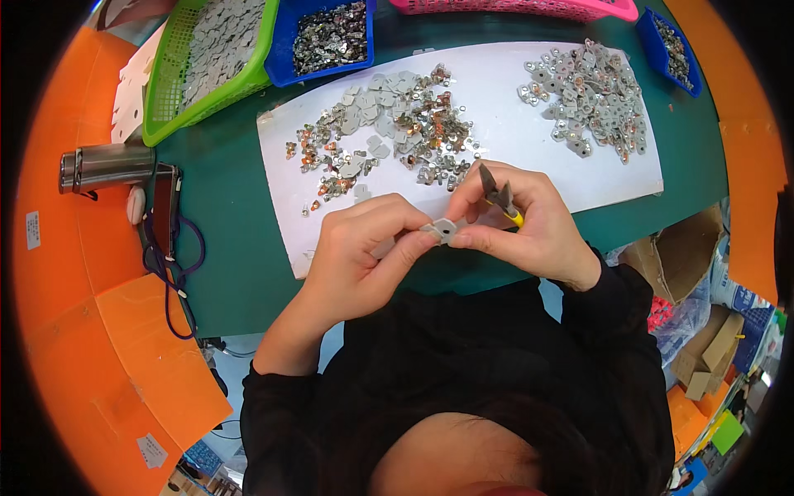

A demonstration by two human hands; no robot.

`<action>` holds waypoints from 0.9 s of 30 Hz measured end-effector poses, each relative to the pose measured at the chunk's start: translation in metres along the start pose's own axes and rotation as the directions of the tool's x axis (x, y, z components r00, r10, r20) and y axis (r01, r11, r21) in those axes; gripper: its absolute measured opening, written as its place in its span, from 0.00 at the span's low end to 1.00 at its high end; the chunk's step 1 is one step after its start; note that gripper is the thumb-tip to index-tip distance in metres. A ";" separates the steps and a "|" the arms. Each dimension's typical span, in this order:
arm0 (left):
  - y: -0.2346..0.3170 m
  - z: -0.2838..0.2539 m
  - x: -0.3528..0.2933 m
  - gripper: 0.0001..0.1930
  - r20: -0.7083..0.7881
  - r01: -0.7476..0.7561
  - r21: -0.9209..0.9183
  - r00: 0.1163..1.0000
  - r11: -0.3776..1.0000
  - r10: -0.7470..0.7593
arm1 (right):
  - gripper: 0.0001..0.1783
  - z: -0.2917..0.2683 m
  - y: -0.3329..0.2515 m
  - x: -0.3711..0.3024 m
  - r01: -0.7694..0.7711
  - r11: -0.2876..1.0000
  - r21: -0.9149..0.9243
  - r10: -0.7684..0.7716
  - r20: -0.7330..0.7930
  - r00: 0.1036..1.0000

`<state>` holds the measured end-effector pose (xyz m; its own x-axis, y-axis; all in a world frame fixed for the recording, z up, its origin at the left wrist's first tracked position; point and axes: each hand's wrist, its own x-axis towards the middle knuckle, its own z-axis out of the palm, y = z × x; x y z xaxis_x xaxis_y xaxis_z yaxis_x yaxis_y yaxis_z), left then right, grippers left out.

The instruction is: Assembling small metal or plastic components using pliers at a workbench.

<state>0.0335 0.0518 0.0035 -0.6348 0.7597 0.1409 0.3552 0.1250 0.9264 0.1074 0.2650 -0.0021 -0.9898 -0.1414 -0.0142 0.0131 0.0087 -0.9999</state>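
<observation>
Between my two hands, over the table's near edge, is a small grey flat piece (pixel 446 230) with a dark hole in it. My left hand (pixel 364 248) pinches its left side between thumb and forefinger. The fingertips of my right hand (pixel 529 219) pinch its right side. Pliers (pixel 499 194) with dark jaws and a yellow grip also rest in my right hand, jaws pointing away from me. Just beyond, on a white sheet (pixel 504 116), lies a pile of loose grey plates (pixel 368 107) mixed with small metal fittings (pixel 434 136).
A second pile of assembled-looking pieces (pixel 591 99) lies right on the sheet. Behind stand a green basket (pixel 211 101), a blue bin (pixel 285 41), a pink basket (pixel 529 8) and a small blue tray (pixel 693 78). At left are a steel flask (pixel 107 169) and a corded phone-like object (pixel 165 211).
</observation>
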 end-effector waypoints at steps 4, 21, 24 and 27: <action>0.000 0.005 0.000 0.03 0.032 0.034 -0.024 0.999 0.999 -0.033 | 0.10 -0.001 -0.001 -0.004 -0.020 1.000 -0.013 0.020 0.004 1.000; -0.028 -0.038 -0.007 0.08 -0.489 0.270 0.561 0.871 0.782 0.050 | 0.11 -0.089 -0.003 0.006 -0.364 0.047 -0.930 -0.537 -0.331 0.776; -0.035 -0.031 0.001 0.11 -0.395 0.225 0.670 0.915 0.708 0.083 | 0.08 -0.064 -0.005 0.009 -0.157 0.583 -0.797 -0.450 -0.478 0.755; -0.040 -0.029 0.006 0.09 -0.312 0.181 0.717 0.947 0.673 0.077 | 0.08 -0.051 0.019 0.002 0.237 0.903 -0.359 -0.366 -0.350 0.862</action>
<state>-0.0048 0.0325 -0.0225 -0.7880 0.5301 0.3132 0.6157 0.6795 0.3990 0.0983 0.3150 -0.0213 -0.9078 0.2217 0.3560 -0.2738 0.3299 -0.9034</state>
